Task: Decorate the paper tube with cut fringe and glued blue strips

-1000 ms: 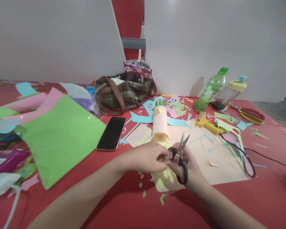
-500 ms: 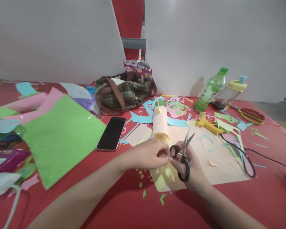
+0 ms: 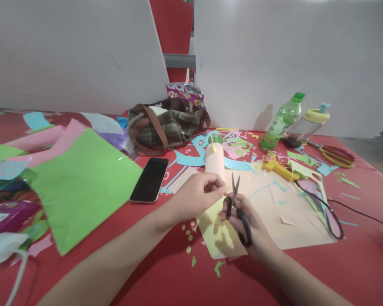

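Observation:
My right hand (image 3: 247, 214) holds black-handled scissors (image 3: 236, 199), their blades pointing up and slightly apart. My left hand (image 3: 199, 193) is pinched just left of the blades; what its fingertips hold, if anything, is too small to make out. Behind the left hand lies a paper-wrapped cylinder (image 3: 215, 159) in pale peach with a green end and a bit of yellow paper on it. The hand hides its near end. Under both hands are a yellow sheet (image 3: 213, 238) and a larger cream sheet (image 3: 293, 229).
Left of the hands lie a phone (image 3: 149, 180) and a green sheet (image 3: 86, 187). A yellow glue gun (image 3: 279, 166) with a black cord lies to the right. Behind are a plaid bag (image 3: 175, 127), a green-capped bottle (image 3: 282, 121), a clear jar (image 3: 309, 125) and pliers-like tool (image 3: 335, 155).
My left hand has risen slightly and now covers the cylinder's near end. The scissors have turned more upright, shifted a little left, and their blades are closer together.

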{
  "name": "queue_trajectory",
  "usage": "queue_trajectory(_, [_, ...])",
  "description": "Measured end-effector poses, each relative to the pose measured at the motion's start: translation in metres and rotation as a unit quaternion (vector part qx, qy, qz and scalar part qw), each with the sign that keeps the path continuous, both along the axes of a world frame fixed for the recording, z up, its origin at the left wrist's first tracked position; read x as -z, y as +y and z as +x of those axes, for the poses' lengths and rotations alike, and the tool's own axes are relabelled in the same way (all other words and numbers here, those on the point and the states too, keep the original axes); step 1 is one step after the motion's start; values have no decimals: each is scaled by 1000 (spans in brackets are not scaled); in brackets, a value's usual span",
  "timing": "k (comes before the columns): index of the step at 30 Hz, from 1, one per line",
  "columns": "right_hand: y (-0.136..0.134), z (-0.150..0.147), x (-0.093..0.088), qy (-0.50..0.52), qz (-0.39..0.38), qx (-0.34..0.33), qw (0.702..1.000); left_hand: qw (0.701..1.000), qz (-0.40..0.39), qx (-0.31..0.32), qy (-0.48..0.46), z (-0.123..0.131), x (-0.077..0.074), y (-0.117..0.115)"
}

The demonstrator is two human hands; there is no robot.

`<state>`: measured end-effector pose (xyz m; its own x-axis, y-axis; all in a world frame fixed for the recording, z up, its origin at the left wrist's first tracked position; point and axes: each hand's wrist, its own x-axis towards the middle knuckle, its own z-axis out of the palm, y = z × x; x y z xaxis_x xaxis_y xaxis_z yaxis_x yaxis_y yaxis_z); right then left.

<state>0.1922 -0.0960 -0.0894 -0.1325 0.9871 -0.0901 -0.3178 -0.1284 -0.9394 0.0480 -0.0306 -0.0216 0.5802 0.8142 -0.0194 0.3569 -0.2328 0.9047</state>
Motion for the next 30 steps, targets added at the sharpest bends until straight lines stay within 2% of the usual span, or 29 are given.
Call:
queue_trajectory(3, [-1, -1, -2, -5, 14, -42, 999, 998, -25, -42, -41, 1, -4, -1])
queue_trajectory(9, [-2, -1, -5, -7, 31, -72, 997, 996, -54, -48, -56, 3, -4, -5])
queue_trajectory(20, [-3, 2, 1, -3, 78, -63, 995, 996, -35, -70, -47, 7, 2, -8])
queue_trajectory(30, [-2, 3, 2, -18, 82, -47, 995, 997, -5, -60, -55, 10, 10, -10])
